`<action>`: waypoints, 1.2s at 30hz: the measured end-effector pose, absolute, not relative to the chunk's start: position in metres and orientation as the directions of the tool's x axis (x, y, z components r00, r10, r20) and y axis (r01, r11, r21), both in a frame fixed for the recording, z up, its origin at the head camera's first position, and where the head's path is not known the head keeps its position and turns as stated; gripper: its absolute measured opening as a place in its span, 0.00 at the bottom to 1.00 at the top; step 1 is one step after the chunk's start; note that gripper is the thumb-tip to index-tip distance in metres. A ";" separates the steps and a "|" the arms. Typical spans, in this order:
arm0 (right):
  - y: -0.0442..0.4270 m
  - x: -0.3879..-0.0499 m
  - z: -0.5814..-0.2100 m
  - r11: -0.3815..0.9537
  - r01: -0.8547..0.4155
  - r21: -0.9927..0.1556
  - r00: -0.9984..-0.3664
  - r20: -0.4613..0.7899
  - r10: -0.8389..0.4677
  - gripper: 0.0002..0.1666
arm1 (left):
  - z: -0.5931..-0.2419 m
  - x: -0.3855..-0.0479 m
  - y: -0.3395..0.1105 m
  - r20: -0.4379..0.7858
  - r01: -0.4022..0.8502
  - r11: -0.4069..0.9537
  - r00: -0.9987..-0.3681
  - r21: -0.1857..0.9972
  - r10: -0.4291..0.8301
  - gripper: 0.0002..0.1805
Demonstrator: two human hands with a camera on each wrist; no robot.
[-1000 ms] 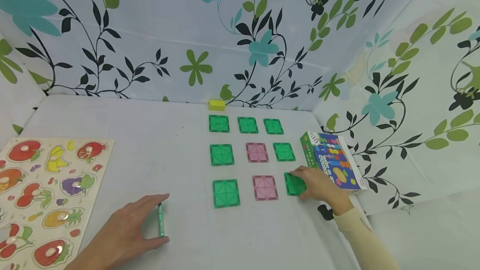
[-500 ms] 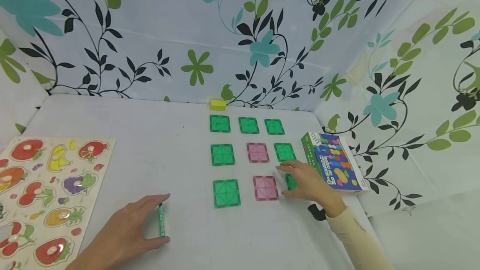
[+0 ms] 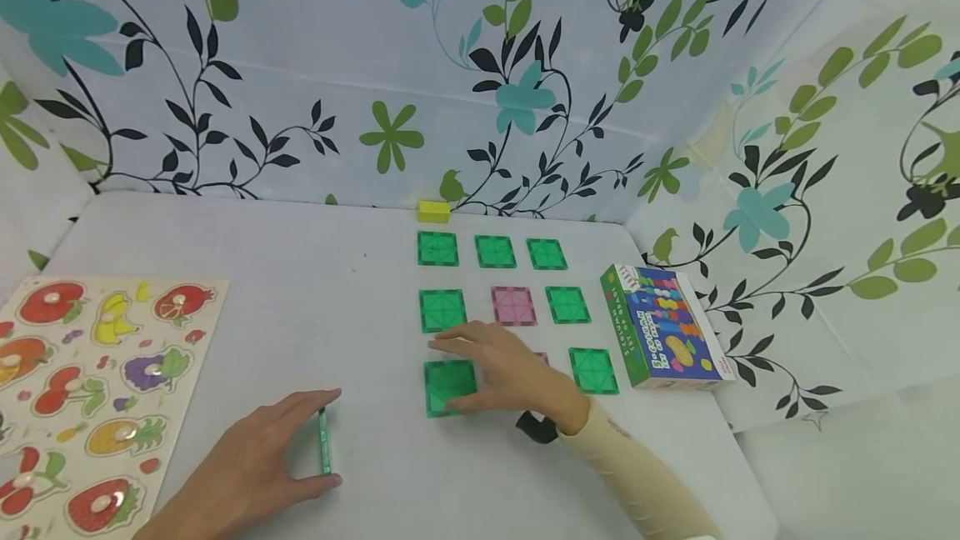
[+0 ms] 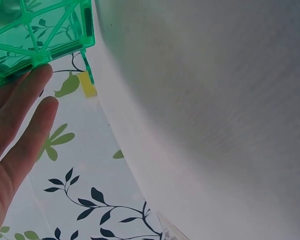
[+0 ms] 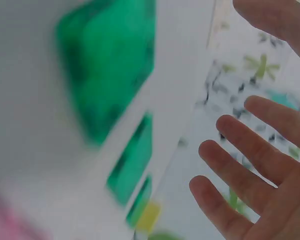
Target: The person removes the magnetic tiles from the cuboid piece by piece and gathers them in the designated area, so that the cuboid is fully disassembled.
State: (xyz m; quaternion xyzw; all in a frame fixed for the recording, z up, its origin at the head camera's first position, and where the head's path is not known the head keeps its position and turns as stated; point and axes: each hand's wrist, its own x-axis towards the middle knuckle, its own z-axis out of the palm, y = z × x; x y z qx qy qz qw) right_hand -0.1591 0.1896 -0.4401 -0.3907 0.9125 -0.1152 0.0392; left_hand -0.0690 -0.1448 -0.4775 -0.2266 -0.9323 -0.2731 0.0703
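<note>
My left hand (image 3: pixel 243 461) holds a green magnetic tile (image 3: pixel 324 442) on edge between thumb and fingers, low over the table. The same see-through square fills the top left of the left wrist view. Fingers spread, my right hand (image 3: pixel 513 373) is over the near-left green tile (image 3: pixel 444 382), holding nothing; whether it touches that tile is unclear. Behind the hand, the near pink tile (image 3: pixel 542 357) is mostly hidden. Flat in rows lie other green tiles, including the near-right green tile (image 3: pixel 594 371), and a second pink tile (image 3: pixel 513 306) in the middle.
To the left lies a fruit puzzle board (image 3: pixel 123 402) with knobbed pieces. A colourful box (image 3: pixel 670 323) stands beyond the tiles on the right. The yellow block (image 3: pixel 433 212) sits at the back edge, against the patterned cloth (image 3: pixel 300 73).
My right hand has let go of the near-right green tile, which now lies flat, and has moved left to the near-left green tile. My left hand has stayed still with its tile.
</note>
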 end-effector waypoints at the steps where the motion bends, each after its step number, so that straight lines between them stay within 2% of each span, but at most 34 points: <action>1: 0.178 -0.157 -0.442 0.657 -0.711 -0.249 -0.678 -0.005 -0.735 0.49 | -0.477 -0.069 -0.145 0.251 0.459 0.750 -0.889 0.476 0.384 0.51; 4: 0.148 -0.152 -0.450 0.619 -0.738 -0.269 -0.626 -0.071 -0.777 0.54 | -0.476 -0.068 -0.145 0.240 0.451 0.755 -0.892 0.476 0.382 0.51; 8: 0.122 -0.145 -0.463 0.561 -0.781 -0.272 -0.560 -0.091 -0.824 0.62 | -0.476 -0.068 -0.145 0.281 0.470 0.746 -0.882 0.471 0.379 0.51; 14: 0.098 -0.138 -0.473 0.541 -0.796 -0.270 -0.541 -0.083 -0.837 0.70 | -0.475 -0.069 -0.144 0.399 0.531 0.724 -0.838 0.441 0.371 0.51; 17: 0.090 -0.137 -0.474 0.526 -0.793 -0.307 -0.537 -0.057 -0.842 0.68 | -0.473 -0.069 -0.143 0.429 0.545 0.707 -0.827 0.452 0.363 0.52; 25: 0.080 -0.139 -0.469 0.481 -0.787 -0.386 -0.529 0.023 -0.848 0.56 | -0.468 -0.069 -0.145 0.470 0.574 0.626 -0.811 0.527 0.348 0.53; 31: 0.079 -0.147 -0.464 0.485 -0.801 -0.351 -0.534 0.053 -0.844 0.53 | -0.466 -0.071 -0.146 0.458 0.554 0.660 -0.822 0.507 0.337 0.57; 36: 0.079 -0.166 -0.455 0.560 -0.775 -0.294 -0.585 -0.002 -0.811 0.52 | -0.463 -0.074 -0.148 0.456 0.517 0.720 -0.835 0.462 0.308 0.63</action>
